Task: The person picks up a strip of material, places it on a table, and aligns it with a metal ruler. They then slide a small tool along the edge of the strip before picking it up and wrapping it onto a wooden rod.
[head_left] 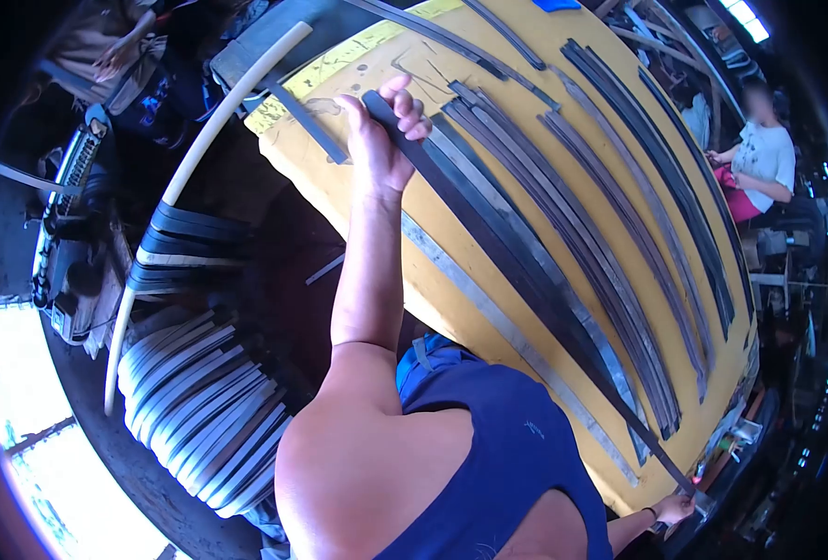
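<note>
A person leans over a large yellow tabletop (414,271) that fills the middle of the frame. The left hand (381,140), upper centre, is clenched around one end of a long dark metal strip (517,261). The right hand (673,509), at the lower right edge, meets the strip's far end, though whether that grip is closed on it cannot be told. The strip runs diagonally between them, just above or resting on the tabletop.

This looks like the step of laying one strip down among the others. The next move would likely call for lining it up parallel with its neighbours and lowering both ends evenly.

Rows of similar strips (619,224) lie side by side, thin, flat, slightly curved, dull grey to near black. A stack of paler bands (209,420) sits at the lower left. A white tube (218,121) arcs along the upper left. Another person (759,163) sits at the upper right.
</note>
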`<state>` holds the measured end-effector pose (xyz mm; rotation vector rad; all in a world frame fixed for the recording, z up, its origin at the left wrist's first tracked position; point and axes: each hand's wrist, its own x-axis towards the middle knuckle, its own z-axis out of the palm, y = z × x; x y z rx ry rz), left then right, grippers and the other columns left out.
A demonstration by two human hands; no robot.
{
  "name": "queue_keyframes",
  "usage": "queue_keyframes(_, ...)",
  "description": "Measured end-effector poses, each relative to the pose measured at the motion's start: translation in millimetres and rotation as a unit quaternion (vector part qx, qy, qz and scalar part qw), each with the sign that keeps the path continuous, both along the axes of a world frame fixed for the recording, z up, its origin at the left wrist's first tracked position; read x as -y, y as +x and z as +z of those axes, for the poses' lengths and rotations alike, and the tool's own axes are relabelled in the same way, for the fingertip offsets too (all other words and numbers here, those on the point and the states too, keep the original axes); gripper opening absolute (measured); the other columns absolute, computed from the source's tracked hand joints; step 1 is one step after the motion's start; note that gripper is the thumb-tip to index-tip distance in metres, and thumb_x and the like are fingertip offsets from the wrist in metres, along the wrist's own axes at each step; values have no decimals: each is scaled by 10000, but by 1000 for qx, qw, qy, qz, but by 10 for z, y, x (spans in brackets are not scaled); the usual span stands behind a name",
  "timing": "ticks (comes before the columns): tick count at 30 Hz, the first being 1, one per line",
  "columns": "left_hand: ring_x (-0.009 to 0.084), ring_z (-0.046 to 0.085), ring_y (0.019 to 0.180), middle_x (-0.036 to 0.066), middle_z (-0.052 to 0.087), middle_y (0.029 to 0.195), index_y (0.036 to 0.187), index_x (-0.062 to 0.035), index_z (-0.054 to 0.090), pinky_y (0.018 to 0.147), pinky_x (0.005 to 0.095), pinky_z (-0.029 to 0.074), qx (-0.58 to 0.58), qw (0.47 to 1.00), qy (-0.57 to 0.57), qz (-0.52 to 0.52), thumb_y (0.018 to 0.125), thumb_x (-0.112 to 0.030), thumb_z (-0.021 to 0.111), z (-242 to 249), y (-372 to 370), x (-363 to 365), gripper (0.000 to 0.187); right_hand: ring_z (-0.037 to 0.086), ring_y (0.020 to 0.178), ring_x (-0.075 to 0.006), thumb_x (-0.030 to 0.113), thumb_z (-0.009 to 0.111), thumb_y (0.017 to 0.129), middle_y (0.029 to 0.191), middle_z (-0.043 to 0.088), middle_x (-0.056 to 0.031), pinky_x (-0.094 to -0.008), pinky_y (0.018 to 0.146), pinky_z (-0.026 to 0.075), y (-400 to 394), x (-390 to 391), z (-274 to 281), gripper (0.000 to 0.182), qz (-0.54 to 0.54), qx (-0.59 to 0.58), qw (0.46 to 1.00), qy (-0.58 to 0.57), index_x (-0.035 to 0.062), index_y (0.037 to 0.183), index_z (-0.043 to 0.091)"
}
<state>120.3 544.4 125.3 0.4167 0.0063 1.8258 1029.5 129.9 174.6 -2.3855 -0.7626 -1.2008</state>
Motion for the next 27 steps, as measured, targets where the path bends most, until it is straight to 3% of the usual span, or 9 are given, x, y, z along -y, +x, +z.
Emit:
queue_keyframes(1,131,376,676,26,446,771,1186,33,586,572,255,359,-3,1000,4,2,928,-670,403,31,25,33,771,694,906,-285,205,611,917,1004,720,-97,-391,786,544,41,-16,-18,183,4,-13,1000,16,96,1009,725)
queue_keyframes(5,129,362,677,35,433,782,1200,63,567,538,227,332,34,998,31,-35,936,-651,413,159,69,121,776,674,898,-313,137,570,942,1000,701,-143,-402,795,534,-832,-393,269,183,-27,-41,998,25,23,1032,683)
queue_keyframes(15,141,339,672,53,408,793,1212,83,538,510,230,313,110,989,76,-71,980,-621,339,248,47,118,768,683,899,-266,65,574,923,1008,711,-119,-349,799,539,-361,-189,191,172,2,-5,998,66,26,1028,705)
queue_keyframes(18,143,354,674,50,417,789,1177,43,559,508,229,321,137,983,102,-69,969,-620,373,165,-55,42,719,686,910,-259,44,582,904,1006,714,-121,-340,806,545,-200,-81,170,172,12,26,998,58,29,1012,715)
queue_keyframes(20,134,367,652,48,442,782,1069,11,569,489,231,326,156,980,109,-52,953,-529,514,150,-137,19,556,689,909,-257,49,604,889,1023,714,-127,-343,806,548,-145,-9,234,187,5,27,999,28,27,1036,718)
queue_keyframes(22,120,365,621,48,456,782,1008,-8,561,487,223,328,117,982,141,-37,949,-398,601,-32,-320,-70,396,692,927,-241,69,626,878,1060,713,-119,-341,827,554,-736,-200,368,219,53,-47,988,137,17,1073,713)
queue_keyframes(23,105,377,600,38,470,779,981,-16,552,497,215,346,115,983,142,-27,955,-266,622,68,-319,-8,261,692,943,-259,87,636,880,1076,707,-153,-359,849,558,-631,-114,380,263,91,-98,987,88,-34,1108,688)
queue_keyframes(24,71,385,614,31,563,913,1074,-48,557,483,215,357,124,988,81,-31,905,-362,667,-195,-544,-49,373,690,921,-292,85,619,891,1047,701,-201,-373,833,565,-448,93,302,295,406,-138,895,123,-93,1125,653)
queue_keyframes(27,82,355,603,21,488,856,992,-61,513,493,234,327,84,994,23,-71,857,-475,643,-407,-786,-194,454,650,932,-218,29,593,896,1047,689,-159,-326,839,533,-718,-305,346,224,388,-245,859,229,-94,1074,650)
